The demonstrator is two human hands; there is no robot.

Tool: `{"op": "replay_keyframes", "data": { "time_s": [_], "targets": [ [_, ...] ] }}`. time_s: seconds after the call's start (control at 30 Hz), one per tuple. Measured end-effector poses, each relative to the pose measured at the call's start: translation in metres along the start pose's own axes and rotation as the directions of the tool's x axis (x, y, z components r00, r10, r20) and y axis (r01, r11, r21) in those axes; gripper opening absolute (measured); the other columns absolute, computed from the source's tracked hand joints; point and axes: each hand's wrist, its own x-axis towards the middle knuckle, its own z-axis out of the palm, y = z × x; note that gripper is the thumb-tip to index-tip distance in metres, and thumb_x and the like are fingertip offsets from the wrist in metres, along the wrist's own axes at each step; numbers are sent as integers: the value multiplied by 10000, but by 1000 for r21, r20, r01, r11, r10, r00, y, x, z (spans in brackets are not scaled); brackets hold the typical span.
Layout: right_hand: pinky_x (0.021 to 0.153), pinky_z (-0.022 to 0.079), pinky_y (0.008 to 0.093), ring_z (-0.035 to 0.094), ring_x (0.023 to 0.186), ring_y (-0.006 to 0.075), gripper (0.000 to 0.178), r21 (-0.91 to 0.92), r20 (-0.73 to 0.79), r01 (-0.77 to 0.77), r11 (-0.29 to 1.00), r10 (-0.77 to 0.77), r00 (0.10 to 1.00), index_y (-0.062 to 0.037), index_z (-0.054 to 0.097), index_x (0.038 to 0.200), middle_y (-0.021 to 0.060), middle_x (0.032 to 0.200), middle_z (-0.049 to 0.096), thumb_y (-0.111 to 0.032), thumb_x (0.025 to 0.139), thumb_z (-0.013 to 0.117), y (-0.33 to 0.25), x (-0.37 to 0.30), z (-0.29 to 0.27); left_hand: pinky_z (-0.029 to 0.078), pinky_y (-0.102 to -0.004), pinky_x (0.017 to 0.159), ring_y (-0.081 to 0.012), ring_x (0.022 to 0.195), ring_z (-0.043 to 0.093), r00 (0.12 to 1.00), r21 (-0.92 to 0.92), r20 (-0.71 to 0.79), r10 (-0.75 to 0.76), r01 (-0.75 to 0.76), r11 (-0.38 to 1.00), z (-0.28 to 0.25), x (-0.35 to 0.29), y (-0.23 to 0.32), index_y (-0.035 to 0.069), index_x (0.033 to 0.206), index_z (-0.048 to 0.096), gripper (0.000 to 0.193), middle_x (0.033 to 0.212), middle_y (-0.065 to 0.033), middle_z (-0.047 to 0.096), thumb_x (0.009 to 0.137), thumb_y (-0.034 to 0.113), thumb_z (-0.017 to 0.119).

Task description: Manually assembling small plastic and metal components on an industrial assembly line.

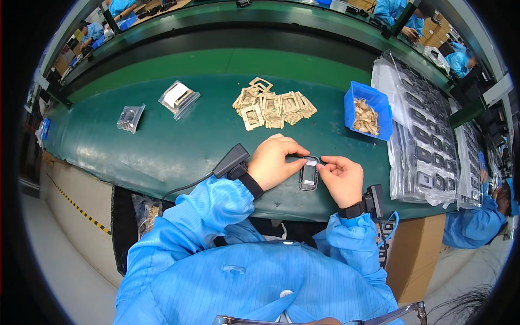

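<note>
A small black rectangular housing (309, 182) with a grey window lies on the green table mat near its front edge. At its upper left, my left hand (275, 163) pinches the rim with thumb and index finger. Opposite, my right hand (343, 180) has its thumb and bent fingers closed at the upper right edge. A pale strip shows across the top of the window between my fingertips. Beyond my hands lies a loose pile of beige rectangular frames (273, 106), and to its right stands a blue bin (372, 93) holding small tan pieces.
On the right, clear plastic trays (425, 181) hold rows of black housings. Two clear bags lie at the left, one with dark parts (130, 118) and one with white contents (177, 98). A cardboard box (414, 254) stands below the right edge. Co-workers in blue sit beyond the bench.
</note>
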Motion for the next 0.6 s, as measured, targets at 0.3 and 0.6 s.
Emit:
{"op": "replay_keyframes", "data": {
  "time_s": [0.3, 0.6],
  "targets": [
    [575, 532, 417, 668, 600, 321, 151, -458, -45, 56, 887, -87, 995, -73, 673, 697, 130, 650, 672, -203, 769, 705, -34, 6, 13, 493, -385, 758, -283, 819, 609, 991, 115, -90, -98, 108, 987, 9, 9, 5, 62, 804, 733, 119, 831, -75, 696, 701, 121, 731],
    [593, 512, 452, 655, 674, 335, 128, -598, -65, 306, 741, -425, 903, -85, 655, 917, 120, 749, 659, -145, 808, 687, -18, -18, 19, 494, -446, 715, -331, 832, 596, 980, 298, -159, 117, -65, 952, 34, -7, 15, 81, 836, 635, 81, 842, -100, 604, 778, 123, 672]
  ]
}}
